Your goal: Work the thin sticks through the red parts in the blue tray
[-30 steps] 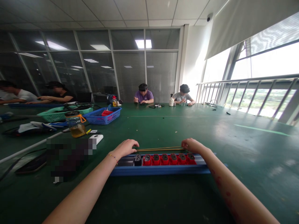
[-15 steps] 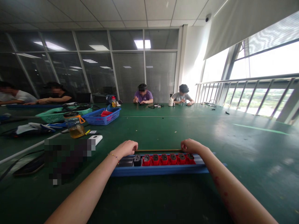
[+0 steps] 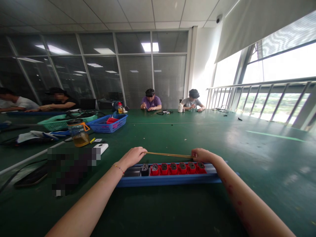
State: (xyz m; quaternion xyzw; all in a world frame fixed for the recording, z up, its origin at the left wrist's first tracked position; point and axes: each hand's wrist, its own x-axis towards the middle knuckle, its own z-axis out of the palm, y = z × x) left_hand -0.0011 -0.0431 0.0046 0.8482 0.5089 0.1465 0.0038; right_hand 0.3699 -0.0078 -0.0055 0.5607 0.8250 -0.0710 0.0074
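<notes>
A thin tan rubber band [image 3: 169, 154] is stretched as a doubled line between my two hands, just behind a blue tray [image 3: 170, 180]. My left hand [image 3: 134, 156] pinches its left end, slightly higher than the other. At its right end, my right hand [image 3: 202, 155] has its fingers curled closed around it, close to the tray's back edge. Inside the long tray stands a row of several red blocks [image 3: 173, 169] with dark tops, and one black block [image 3: 144, 170] at the left of the row. Bare grey tray floor shows at both ends.
To the left are a blue basket [image 3: 108, 125], a green basket [image 3: 56, 123] with cables, a jar of amber liquid [image 3: 80, 136] and a dark phone [image 3: 32, 176]. Several people sit around the green table [image 3: 209, 131]. A metal railing [image 3: 261, 98] runs along the right.
My left hand has lifted slightly, raising the rubber band's left end, so the band now slants. The right hand and the tray stay nearly in place.
</notes>
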